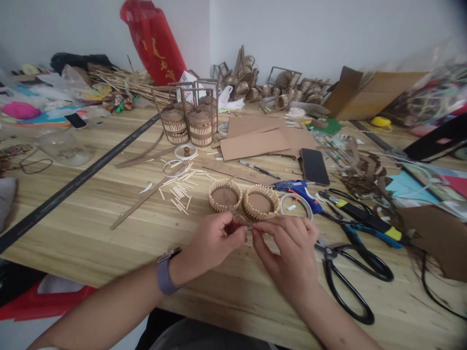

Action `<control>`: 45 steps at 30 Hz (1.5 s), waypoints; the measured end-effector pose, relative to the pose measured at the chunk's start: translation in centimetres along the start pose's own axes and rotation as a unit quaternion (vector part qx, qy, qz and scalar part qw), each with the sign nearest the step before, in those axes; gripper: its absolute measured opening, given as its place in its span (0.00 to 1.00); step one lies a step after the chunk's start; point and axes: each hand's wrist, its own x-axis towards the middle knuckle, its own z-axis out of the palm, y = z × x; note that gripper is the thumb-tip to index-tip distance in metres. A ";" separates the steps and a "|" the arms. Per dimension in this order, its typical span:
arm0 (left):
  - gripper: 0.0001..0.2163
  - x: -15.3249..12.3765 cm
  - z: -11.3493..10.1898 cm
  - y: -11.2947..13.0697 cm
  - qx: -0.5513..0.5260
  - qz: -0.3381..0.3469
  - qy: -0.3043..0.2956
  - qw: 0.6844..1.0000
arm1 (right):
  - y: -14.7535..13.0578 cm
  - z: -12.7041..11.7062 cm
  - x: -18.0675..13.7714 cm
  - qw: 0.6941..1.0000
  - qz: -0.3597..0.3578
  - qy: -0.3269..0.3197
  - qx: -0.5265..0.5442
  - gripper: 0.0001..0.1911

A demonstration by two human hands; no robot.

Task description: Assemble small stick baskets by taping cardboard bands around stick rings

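Observation:
My left hand (215,238) pinches a thin brown strip (232,209) between thumb and fingers; its pointed end sticks up toward the far side. My right hand (288,248) meets it at the fingertips, pinched at the strip's near end. Just beyond my hands sit two small round baskets made of short wooden sticks, a left basket (215,208) and a right basket (260,216), with brown bases inside. A white ring (310,210) lies right of them. Loose short sticks (178,194) are scattered to the left.
Black-handled scissors (330,253), pliers (379,228) and a blue glue gun (297,187) lie to the right, near a phone (314,166). Cardboard sheets (255,143) and finished lidded baskets (200,127) stand behind. A cardboard box (379,92) is at the back right.

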 end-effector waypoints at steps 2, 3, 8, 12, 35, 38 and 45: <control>0.09 -0.1 0.0 0.0 0.011 0.006 -0.007 1.000 | 0.1 0.0 0.0 1.000 0.002 -0.003 0.004 0.04; 0.09 -0.2 0.0 0.0 0.016 0.009 -0.009 1.000 | 0.1 0.1 0.0 1.000 0.003 -0.005 0.007 0.04; 0.10 -0.2 0.0 -0.1 0.029 0.017 -0.019 0.999 | 0.2 0.0 0.0 1.000 0.002 -0.014 0.016 0.05; 0.10 -0.1 0.0 -0.2 0.039 0.017 -0.024 0.999 | 0.4 -0.1 0.1 0.999 -0.006 -0.023 0.022 0.05; 0.12 0.2 -0.4 0.3 -0.034 -0.015 -0.061 0.997 | 1.1 0.0 0.1 0.988 0.050 -0.085 0.115 0.07; 0.12 0.2 -0.3 0.3 -0.057 -0.032 -0.063 0.996 | 1.0 0.0 0.1 0.986 0.064 -0.091 0.121 0.08; 0.12 0.1 -0.3 0.2 -0.036 -0.023 -0.059 0.997 | 1.0 -0.1 0.2 0.989 0.063 -0.074 0.112 0.06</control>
